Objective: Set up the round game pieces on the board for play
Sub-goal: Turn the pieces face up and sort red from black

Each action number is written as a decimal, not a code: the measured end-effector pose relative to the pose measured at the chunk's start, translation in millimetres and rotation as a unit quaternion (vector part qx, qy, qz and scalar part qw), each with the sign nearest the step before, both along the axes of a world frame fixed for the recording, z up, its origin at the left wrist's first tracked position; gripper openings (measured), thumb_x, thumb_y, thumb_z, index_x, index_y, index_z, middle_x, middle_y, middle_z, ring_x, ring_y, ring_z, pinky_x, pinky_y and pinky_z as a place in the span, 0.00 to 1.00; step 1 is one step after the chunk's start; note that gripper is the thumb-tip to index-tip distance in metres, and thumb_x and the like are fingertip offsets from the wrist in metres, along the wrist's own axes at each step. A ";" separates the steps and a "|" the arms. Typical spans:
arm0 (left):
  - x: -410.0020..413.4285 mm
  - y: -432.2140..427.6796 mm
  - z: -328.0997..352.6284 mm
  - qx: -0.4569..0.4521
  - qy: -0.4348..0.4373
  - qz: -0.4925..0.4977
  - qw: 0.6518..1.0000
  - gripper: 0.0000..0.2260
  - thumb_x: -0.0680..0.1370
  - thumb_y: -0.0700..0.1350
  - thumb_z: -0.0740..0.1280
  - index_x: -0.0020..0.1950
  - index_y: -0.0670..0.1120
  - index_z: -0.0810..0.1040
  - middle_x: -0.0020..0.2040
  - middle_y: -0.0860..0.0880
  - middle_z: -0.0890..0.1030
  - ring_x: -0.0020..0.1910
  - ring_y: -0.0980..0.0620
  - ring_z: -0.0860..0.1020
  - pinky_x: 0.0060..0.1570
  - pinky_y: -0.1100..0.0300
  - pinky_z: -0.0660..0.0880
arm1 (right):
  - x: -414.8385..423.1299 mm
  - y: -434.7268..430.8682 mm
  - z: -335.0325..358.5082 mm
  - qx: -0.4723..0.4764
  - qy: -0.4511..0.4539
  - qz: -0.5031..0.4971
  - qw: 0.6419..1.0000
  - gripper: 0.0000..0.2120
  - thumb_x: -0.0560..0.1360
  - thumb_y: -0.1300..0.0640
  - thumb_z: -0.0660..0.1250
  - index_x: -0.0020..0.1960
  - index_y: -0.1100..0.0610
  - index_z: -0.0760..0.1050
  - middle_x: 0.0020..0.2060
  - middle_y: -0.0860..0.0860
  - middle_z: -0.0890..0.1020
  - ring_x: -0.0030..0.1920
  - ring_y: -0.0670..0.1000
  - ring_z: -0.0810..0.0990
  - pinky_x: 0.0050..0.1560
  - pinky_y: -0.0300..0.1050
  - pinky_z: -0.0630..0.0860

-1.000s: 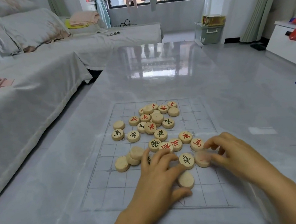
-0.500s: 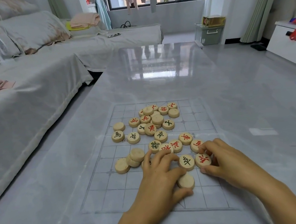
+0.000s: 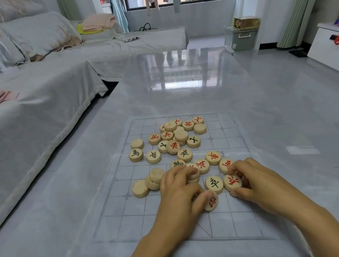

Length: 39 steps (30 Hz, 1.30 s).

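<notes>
— Grey and glossy, that counter (image 3: 182,97) fills the middle of the frame; what lies on it?

— A clear gridded board (image 3: 119,219), low in the centre, with the round wooden pieces (image 3: 181,136) heaped loosely over its upper and middle squares, some face down and blank, others marked in red or green.

— And the covered sofa (image 3: 36,104)?

— Along the left side, beside the counter.

— What are the hands doing?

— The left hand (image 3: 180,196) is curled over pieces at lower centre, its thumb tilting a red-marked piece (image 3: 211,201) up on edge against the board. The right hand (image 3: 260,183), just beside it, pinches another red piece (image 3: 232,182) that lies flat, next to a green-marked piece (image 3: 213,184).
</notes>
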<state>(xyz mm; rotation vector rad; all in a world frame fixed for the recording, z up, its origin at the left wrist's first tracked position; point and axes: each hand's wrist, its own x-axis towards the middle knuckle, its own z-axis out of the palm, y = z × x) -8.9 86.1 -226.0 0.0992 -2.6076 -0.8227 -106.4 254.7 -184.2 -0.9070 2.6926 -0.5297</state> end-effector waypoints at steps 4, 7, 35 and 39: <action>-1.7 -0.9 3.0 0.026 0.023 0.003 0.999 0.20 0.69 0.62 0.57 0.47 0.48 0.76 0.58 0.59 0.66 0.60 0.67 0.57 0.59 0.71 0.58 | -0.2 0.6 -0.7 0.001 -0.001 -0.002 1.000 0.17 0.73 0.46 0.65 0.59 0.45 0.65 0.53 0.44 0.70 0.48 0.45 0.74 0.51 0.44 0.76; 0.6 -13.0 17.3 0.043 0.035 0.020 0.998 0.19 0.70 0.59 0.58 0.52 0.49 0.77 0.59 0.58 0.69 0.62 0.63 0.63 0.60 0.68 0.62 | 0.1 1.0 -0.8 -0.005 0.019 -0.004 1.000 0.16 0.74 0.45 0.64 0.60 0.45 0.65 0.53 0.43 0.68 0.50 0.44 0.73 0.51 0.40 0.74; 0.6 -28.1 18.2 -0.156 -0.192 -0.047 0.968 0.26 0.75 0.57 0.42 0.72 0.57 0.61 0.76 0.59 0.56 0.76 0.57 0.45 0.72 0.47 0.38 | 9.3 -33.8 -6.6 -0.100 0.111 0.111 0.982 0.13 0.75 0.56 0.63 0.60 0.49 0.75 0.60 0.40 0.72 0.59 0.41 0.67 0.54 0.30 0.65; 5.5 -35.3 22.5 -0.145 -0.198 -0.045 0.968 0.17 0.81 0.52 0.52 0.70 0.58 0.65 0.74 0.61 0.58 0.75 0.59 0.46 0.74 0.50 0.45 | 9.1 -32.5 -9.1 -0.120 0.107 0.091 0.983 0.11 0.75 0.56 0.64 0.57 0.48 0.75 0.54 0.38 0.69 0.56 0.41 0.67 0.51 0.32 0.68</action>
